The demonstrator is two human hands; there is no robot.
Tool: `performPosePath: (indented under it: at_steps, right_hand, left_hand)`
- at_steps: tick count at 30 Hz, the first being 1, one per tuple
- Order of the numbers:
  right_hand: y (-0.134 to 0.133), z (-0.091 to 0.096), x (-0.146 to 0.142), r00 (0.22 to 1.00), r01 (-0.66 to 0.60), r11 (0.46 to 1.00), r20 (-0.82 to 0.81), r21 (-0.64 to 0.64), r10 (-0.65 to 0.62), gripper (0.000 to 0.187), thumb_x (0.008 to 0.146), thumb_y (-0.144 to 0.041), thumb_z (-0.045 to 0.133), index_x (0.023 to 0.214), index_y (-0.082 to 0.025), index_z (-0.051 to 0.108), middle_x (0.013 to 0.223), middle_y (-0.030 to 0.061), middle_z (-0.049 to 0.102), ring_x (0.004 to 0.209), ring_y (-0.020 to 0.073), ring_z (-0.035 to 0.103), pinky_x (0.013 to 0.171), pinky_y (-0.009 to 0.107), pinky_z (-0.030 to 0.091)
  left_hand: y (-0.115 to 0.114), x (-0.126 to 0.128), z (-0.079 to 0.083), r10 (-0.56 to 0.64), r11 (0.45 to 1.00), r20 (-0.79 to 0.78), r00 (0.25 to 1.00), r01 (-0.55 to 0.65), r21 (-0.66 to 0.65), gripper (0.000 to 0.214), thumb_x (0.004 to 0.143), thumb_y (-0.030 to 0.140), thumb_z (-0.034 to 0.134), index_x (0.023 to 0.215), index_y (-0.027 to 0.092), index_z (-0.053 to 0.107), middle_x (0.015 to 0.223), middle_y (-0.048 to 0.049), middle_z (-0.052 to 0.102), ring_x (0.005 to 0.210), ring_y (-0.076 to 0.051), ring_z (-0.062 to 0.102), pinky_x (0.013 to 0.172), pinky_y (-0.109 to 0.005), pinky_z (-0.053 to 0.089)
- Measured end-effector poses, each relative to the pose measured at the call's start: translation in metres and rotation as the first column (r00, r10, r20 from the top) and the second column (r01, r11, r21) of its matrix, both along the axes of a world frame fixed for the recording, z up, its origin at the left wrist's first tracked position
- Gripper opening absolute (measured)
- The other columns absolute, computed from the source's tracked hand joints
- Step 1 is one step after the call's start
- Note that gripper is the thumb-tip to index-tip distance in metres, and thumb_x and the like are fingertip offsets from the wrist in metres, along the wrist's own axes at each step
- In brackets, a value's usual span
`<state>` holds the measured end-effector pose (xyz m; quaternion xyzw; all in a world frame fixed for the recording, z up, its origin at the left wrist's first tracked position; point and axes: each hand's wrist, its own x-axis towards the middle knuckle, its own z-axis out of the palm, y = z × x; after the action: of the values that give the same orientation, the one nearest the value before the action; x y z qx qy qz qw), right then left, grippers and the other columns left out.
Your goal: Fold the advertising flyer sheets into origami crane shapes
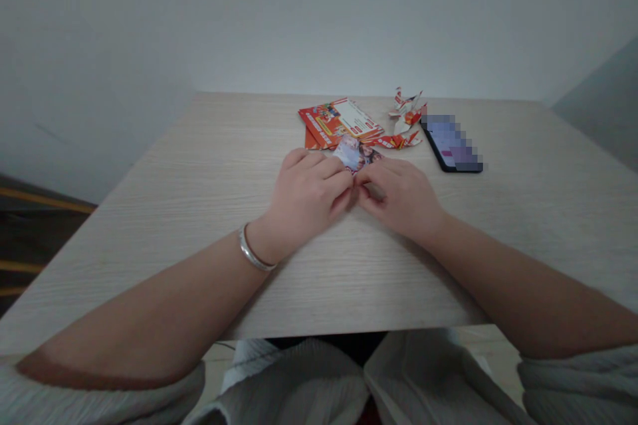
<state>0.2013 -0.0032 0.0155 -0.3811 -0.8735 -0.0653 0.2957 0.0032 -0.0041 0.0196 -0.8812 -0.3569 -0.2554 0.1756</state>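
Both hands meet over the middle of the table, their fingertips pinched together on a small printed paper (353, 154). The paper shows pale blue and dark picture areas, and its near edge is hidden by the fingers. My left hand (313, 187), with a silver bracelet at the wrist, is closed on the paper's left side. On the right side, my right hand (401, 198) pinches the near edge between thumb and forefinger. Just beyond the paper lies a stack of red and white printed leaflets (339, 121).
Folded red and white paper figures (407, 113) stand behind the right hand, one more (399, 141) lying closer. A dark phone (452, 143), its lit screen blurred, lies to their right. The pale wooden table (199, 166) ends at a wall behind.
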Motion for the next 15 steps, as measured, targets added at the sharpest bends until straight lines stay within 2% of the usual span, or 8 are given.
performPosePath:
  at_steps: [6, 15]
  right_hand:
    - [0.0, 0.001, 0.003, 0.999, 0.031, 0.999, 0.016, -0.016, -0.03, 0.007, 0.083, -0.019, 0.062, 0.081, -0.019, 0.069, 0.078, 0.0052, 0.072, 0.073, 0.0209, 0.064, 0.067, 0.033, 0.041]
    - [0.006, 0.002, 0.025, 0.995, 0.101, 0.993, 0.026, -0.068, -0.1, 0.012, 0.081, -0.018, 0.059, 0.084, -0.022, 0.069, 0.088, 0.0043, 0.075, 0.083, 0.0229, 0.068, 0.073, 0.033, 0.046]
  left_hand:
    - [0.001, -0.002, 0.001, -0.059, 0.998, -0.007, 0.998, 0.059, 0.002, 0.024, 0.099, 0.03, 0.053, 0.082, 0.021, 0.068, 0.085, -0.0025, 0.071, 0.083, -0.022, 0.058, 0.079, -0.041, 0.037]
    - [0.003, -0.01, 0.008, -0.022, 0.997, -0.022, 1.0, 0.021, -0.079, 0.023, 0.097, 0.029, 0.056, 0.078, 0.02, 0.066, 0.084, -0.0037, 0.071, 0.083, -0.022, 0.06, 0.076, -0.039, 0.036]
